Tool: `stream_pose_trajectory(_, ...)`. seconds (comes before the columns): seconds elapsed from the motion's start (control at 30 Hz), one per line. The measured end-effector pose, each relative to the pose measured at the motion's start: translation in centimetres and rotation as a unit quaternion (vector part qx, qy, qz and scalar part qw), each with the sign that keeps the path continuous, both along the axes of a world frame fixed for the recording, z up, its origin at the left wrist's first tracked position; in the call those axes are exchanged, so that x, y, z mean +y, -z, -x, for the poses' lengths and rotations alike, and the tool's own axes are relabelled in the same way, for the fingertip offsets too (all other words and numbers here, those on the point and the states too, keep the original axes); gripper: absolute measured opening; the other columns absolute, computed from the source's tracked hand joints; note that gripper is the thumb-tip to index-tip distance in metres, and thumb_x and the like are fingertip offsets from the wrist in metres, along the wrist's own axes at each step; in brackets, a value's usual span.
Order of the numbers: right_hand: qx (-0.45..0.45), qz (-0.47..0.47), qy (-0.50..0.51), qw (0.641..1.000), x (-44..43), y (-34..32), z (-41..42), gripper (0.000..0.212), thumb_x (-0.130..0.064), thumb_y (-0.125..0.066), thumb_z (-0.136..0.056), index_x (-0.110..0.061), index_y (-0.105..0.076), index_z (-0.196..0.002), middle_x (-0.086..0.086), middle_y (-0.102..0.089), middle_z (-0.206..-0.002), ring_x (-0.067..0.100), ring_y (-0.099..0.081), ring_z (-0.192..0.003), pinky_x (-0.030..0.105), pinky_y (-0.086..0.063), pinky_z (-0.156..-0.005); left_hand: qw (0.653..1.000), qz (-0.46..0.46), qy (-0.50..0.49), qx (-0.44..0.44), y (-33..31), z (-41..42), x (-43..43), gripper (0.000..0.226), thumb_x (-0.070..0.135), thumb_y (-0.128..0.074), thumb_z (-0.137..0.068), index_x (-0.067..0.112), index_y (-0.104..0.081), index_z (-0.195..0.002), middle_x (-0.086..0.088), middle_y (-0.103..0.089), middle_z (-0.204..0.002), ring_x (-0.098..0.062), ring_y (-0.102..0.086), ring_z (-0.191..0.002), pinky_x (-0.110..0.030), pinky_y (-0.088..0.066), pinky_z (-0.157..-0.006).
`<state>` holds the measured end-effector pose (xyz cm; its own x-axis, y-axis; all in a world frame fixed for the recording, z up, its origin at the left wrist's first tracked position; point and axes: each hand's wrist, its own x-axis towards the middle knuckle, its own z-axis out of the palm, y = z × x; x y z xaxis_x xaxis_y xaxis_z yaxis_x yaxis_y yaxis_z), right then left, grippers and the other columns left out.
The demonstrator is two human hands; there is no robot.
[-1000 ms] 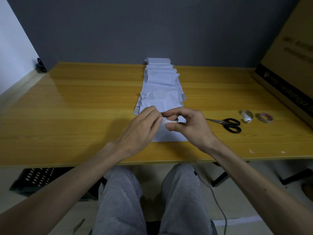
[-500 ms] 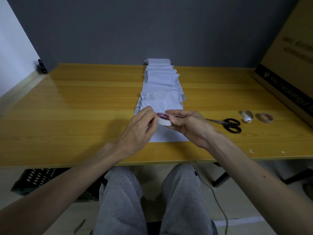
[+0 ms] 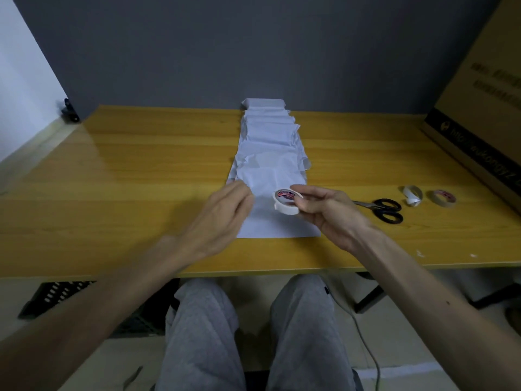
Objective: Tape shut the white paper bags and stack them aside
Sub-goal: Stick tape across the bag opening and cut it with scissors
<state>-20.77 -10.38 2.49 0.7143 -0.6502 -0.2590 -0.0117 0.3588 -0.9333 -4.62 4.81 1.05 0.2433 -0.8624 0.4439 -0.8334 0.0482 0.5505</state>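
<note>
Flat, creased white paper bags (image 3: 267, 153) lie overlapped in a row along the yellow wooden table (image 3: 141, 193); contents not visible. Right hand (image 3: 329, 213) pinches a white tape roll (image 3: 285, 208) over the nearest bag. Left hand (image 3: 222, 218) is blurred beside it, so its grip is undeterminable.

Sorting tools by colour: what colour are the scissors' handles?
Black handles, head view.
</note>
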Motion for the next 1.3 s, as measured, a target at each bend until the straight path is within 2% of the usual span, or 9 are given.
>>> stream_pose_trajectory(0.13, -0.011, -0.005, -0.005, 1.0, 0.6, 0.2, -0.7, 0.028, 0.006, -0.063, -0.083, -0.001, -0.064, -0.11, 0.009, -0.073, -0.09, 0.014, -0.069, -0.077, 0.02, -0.054, -0.065, 0.999, -0.007, -0.005, 0.052, 1.6, 1.9, -1.3, 0.028, 0.036, -0.047, -0.098, 0.015, -0.045, -0.08, 0.008, -0.045, -0.078, -0.009, -0.044, -0.071, -0.019, -0.033, -0.063)
stream_pose_trajectory(0.3, -0.026, -0.024, -0.004, 0.999, 1.0, 0.9, -0.6, 0.025, 0.006, -0.063, -0.082, -0.003, -0.065, -0.106, 0.008, -0.074, -0.09, 0.013, -0.068, -0.077, 0.019, -0.054, -0.065, 1.0, 0.021, -0.02, 0.003, 2.5, 2.5, -1.9, 0.023, 0.028, -0.043, -0.1, 0.02, -0.037, -0.08, 0.01, -0.038, -0.08, -0.008, -0.036, -0.066, -0.026, -0.033, -0.06)
stream_pose_trajectory(0.4, -0.038, -0.024, -0.006, 0.999, 1.0, 0.9, -0.5, 0.026, 0.006, -0.062, -0.082, -0.003, -0.065, -0.106, 0.007, -0.074, -0.09, 0.013, -0.069, -0.078, 0.02, -0.054, -0.064, 0.999, 0.041, -0.023, -0.016, 2.6, 2.5, -2.0, 0.021, 0.026, -0.04, -0.101, 0.018, -0.041, -0.081, 0.01, -0.037, -0.082, -0.007, -0.034, -0.067, -0.027, -0.035, -0.061)
stream_pose_trajectory(0.53, -0.049, -0.022, -0.01, 0.998, 0.9, 0.7, -0.4, 0.026, 0.007, -0.061, -0.083, -0.003, -0.064, -0.107, 0.008, -0.073, -0.092, 0.015, -0.069, -0.081, 0.021, -0.055, -0.066, 0.995, 0.077, -0.011, -0.059, 2.1, 2.2, -2.0, 0.022, 0.015, -0.041, -0.101, 0.006, -0.052, -0.083, 0.004, -0.042, -0.084, -0.005, -0.035, -0.072, -0.018, -0.033, -0.068)
stream_pose_trajectory(0.73, -0.051, -0.02, -0.044, 0.998, 0.4, 0.1, -0.5, 0.03, 0.007, -0.061, -0.081, -0.001, -0.064, -0.109, 0.012, -0.07, -0.1, 0.022, -0.068, -0.091, 0.029, -0.058, -0.081, 0.995, 0.094, 0.021, -0.039, 1.2, 1.5, -1.6, 0.018, 0.004, -0.047, -0.098, 0.004, -0.052, -0.081, 0.007, -0.04, -0.08, -0.002, -0.036, -0.07, -0.012, -0.03, -0.069)
stream_pose_trajectory(0.8, -0.044, -0.006, -0.06, 0.997, 0.1, -0.2, -0.7, 0.031, 0.009, -0.059, -0.082, 0.0, -0.063, -0.111, 0.014, -0.069, -0.104, 0.024, -0.067, -0.095, 0.033, -0.056, -0.087, 0.993, 0.095, 0.029, -0.059, 0.7, 1.2, -1.5, 0.018, 0.004, -0.046, -0.098, 0.002, -0.052, -0.081, 0.006, -0.041, -0.08, -0.006, -0.035, -0.07, -0.013, -0.03, -0.069)
stream_pose_trajectory(0.9, -0.047, -0.002, -0.084, 0.995, -0.4, -1.0, -1.1, 0.031, 0.013, -0.056, -0.083, 0.001, -0.063, -0.111, 0.016, -0.069, -0.105, 0.026, -0.068, -0.092, 0.034, -0.057, -0.086, 0.988, 0.089, 0.06, -0.113, -0.4, 0.4, -1.4, 0.019, 0.005, -0.043, -0.099, 0.001, -0.052, -0.082, 0.0, -0.046, -0.082, -0.009, -0.038, -0.073, -0.015, -0.033, -0.071)
stream_pose_trajectory(1.03, -0.035, 0.015, -0.105, 0.994, -0.9, -1.8, -1.4, 0.033, 0.017, -0.052, -0.084, 0.003, -0.062, -0.111, 0.015, -0.069, -0.102, 0.022, -0.068, -0.084, 0.03, -0.058, -0.075, 0.971, 0.076, 0.094, -0.206, -1.7, -1.0, -1.4, 0.019, 0.004, -0.042, -0.098, -0.001, -0.053, -0.083, -0.012, -0.05, -0.083, -0.026, -0.046, -0.074, -0.038, -0.041, -0.069)
stream_pose_trajectory(1.3, -0.023, 0.088, -0.103, 0.99, -1.1, -1.5, -1.4, 0.032, 0.019, -0.056, -0.082, -0.002, -0.066, -0.105, 0.011, -0.07, -0.096, 0.025, -0.069, -0.076, 0.031, -0.058, -0.075, 0.943, 0.071, 0.103, -0.308, -1.2, -3.0, -1.3, 0.021, 0.0, -0.04, -0.097, -0.001, -0.058, -0.085, -0.014, -0.054, -0.084, -0.03, -0.049, -0.075, -0.037, -0.042, -0.065)
